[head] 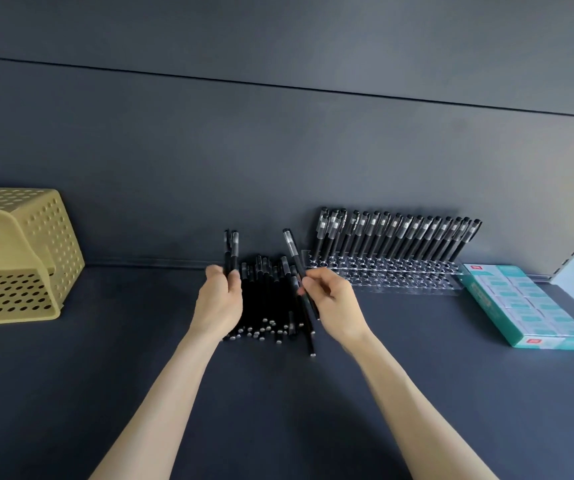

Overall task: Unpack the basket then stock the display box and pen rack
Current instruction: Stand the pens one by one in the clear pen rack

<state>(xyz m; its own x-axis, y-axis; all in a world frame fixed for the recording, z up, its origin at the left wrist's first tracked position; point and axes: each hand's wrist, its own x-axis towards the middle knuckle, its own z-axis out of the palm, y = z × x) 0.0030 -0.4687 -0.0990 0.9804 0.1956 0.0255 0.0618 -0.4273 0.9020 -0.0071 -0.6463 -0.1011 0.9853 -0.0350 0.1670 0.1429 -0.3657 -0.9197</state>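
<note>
surface: dark point(105, 393) | basket point(19, 254) | loose pens point(268, 299) | pen rack point(399, 276) | display box point(520, 306)

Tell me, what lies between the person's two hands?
A loose pile of black pens lies between the left hand and the right hand, as the head view shows.

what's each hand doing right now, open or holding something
Left hand: closed, gripping a small bunch of pens, held upright.
Right hand: closed, pinching a single pen, tilted.
</note>
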